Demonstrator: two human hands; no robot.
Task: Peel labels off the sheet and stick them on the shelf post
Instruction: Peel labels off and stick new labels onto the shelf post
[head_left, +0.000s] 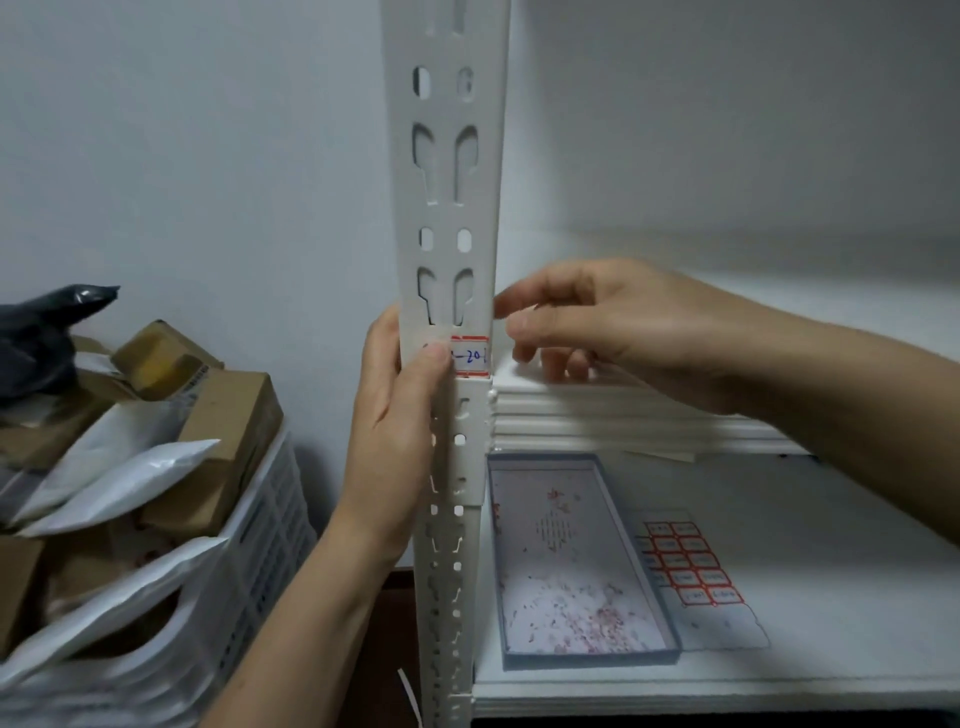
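Your left hand (395, 415) grips the shelf post (445, 218), thumb pressing the crosswise label (471, 356). Your right hand (613, 327), loosely curled and empty, is nearer the sheet (691, 566), low right.

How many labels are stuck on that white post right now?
1. The label sits on the front of the post, with its left part under the thumb of the left hand. Others may be hidden behind that hand.

Looks like a parcel storeroom: slotted white metal shelf post (445, 208) at 12 o'clock, plastic crate (270, 545) at 8 o'clock crammed with cardboard boxes (234, 410) and mailer bags (119, 483), label sheet (688, 569) on shelf (841, 613) at 4 o'clock.
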